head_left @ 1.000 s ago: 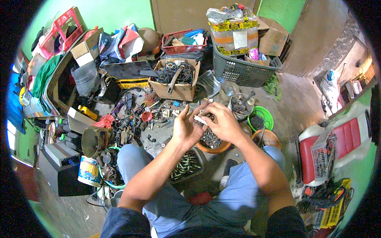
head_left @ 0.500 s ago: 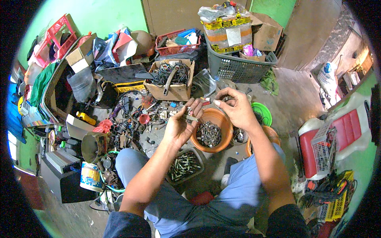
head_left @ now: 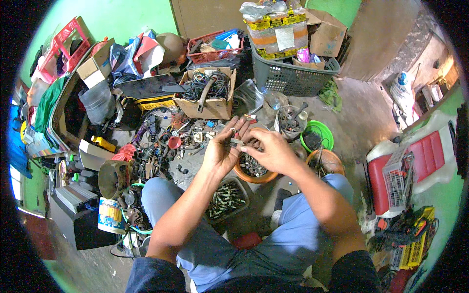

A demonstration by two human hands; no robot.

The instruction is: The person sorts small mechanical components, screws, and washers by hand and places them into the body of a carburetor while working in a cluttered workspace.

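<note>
My left hand (head_left: 223,150) is turned palm up over the left side of an orange-brown bowl (head_left: 259,180), cradling small metal parts with its fingers partly stretched. Above that palm, the thumb and fingertips of my right hand (head_left: 273,152) close together at a small thin metal piece (head_left: 238,141); its exact kind is too small to tell. Small dark metal parts (head_left: 250,166) fill the bowl, partly covered by my right hand. Between my knees and the bowl sits a grey tray (head_left: 248,198) of small cylindrical pieces with greenish and pale parts (head_left: 227,198).
A bright green basin (head_left: 328,138) and another orange-brown bowl (head_left: 337,163) stand to the right. A clear container of metal parts (head_left: 291,122) is beyond my right hand. Loose parts cover the floor to the left, before a cardboard box of cables (head_left: 200,105).
My right hand has come down and left from above the bowl to my left palm, its fingertips now at the small piece there. My left hand has stayed nearly in place.
</note>
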